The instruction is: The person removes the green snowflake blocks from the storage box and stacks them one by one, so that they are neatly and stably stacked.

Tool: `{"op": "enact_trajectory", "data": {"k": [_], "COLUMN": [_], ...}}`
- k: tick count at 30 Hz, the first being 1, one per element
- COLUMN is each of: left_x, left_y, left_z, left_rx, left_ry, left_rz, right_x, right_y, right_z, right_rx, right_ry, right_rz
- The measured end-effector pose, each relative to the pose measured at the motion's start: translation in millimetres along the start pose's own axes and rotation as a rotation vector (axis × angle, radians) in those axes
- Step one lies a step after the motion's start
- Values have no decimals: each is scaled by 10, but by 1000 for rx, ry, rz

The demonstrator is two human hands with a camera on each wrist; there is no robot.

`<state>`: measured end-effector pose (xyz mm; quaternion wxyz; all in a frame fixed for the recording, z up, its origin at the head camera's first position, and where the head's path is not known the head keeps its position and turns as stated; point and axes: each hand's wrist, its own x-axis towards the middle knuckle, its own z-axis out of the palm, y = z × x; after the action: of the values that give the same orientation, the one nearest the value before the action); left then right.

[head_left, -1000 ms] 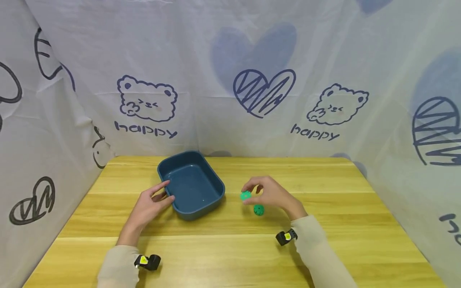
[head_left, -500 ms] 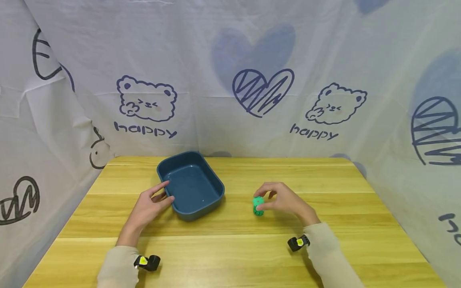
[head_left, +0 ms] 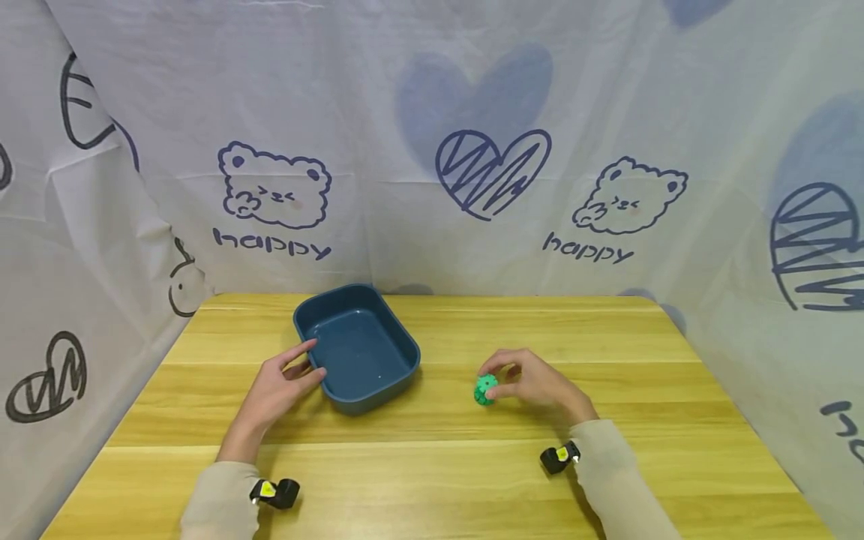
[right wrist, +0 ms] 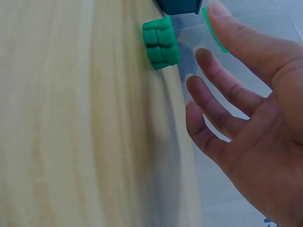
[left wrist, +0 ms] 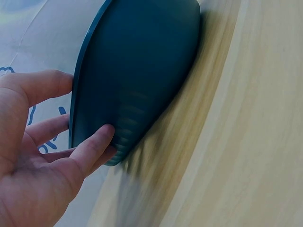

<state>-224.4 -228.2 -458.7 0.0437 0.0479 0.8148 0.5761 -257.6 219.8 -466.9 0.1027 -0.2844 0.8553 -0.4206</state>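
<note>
A square dark-blue box with rounded corners stands on the table, nothing lying inside it. My left hand holds its near-left rim; in the left wrist view some fingertips reach the rim and others lie against the outer wall. Between right thumb and fingertips, my right hand pinches a light-green notched disc. Directly below it is a darker green stack of discs, partly covered by the held one. The right wrist view shows the stack on the tabletop, apart from the thin held disc.
The wooden table extends around box and discs. A white cloth with blue hearts and bears hangs behind it and along both sides. Each wrist carries a small black camera, such as the right one.
My right hand has moved right and slightly nearer, bringing the pinched disc from beside the stack to over it, then a little lower. The left hand and the box have stayed put.
</note>
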Motion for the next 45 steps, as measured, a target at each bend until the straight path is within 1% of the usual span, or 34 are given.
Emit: {"op": "enact_trajectory", "data": {"k": [2,6,12,17,26,33,45], "left_x": [0,1,-2,-8,-13,-8,-12], "left_y": [3,10,23,26,9,7,17], "left_z": [-2,-2,9,7,8,4,4], "left_rx": [7,19,27,20,24,31,30], "left_ry": [2,6,6,7,2,1,4], "left_rz": [2,3,-5,-9,-8,0,-8], "right_x": [5,12,33,56,83,88,79], "right_y": [19,62,109,116,131,130,104], "right_z": [9,27,48,70,110,110,108], "right_rx": [7,17,-7,-17,13,5,8], "right_ry": [-14,-28,-19,-12,-14,-16,-32], "right_rz": [-9,2,14,12,24,39,42]}}
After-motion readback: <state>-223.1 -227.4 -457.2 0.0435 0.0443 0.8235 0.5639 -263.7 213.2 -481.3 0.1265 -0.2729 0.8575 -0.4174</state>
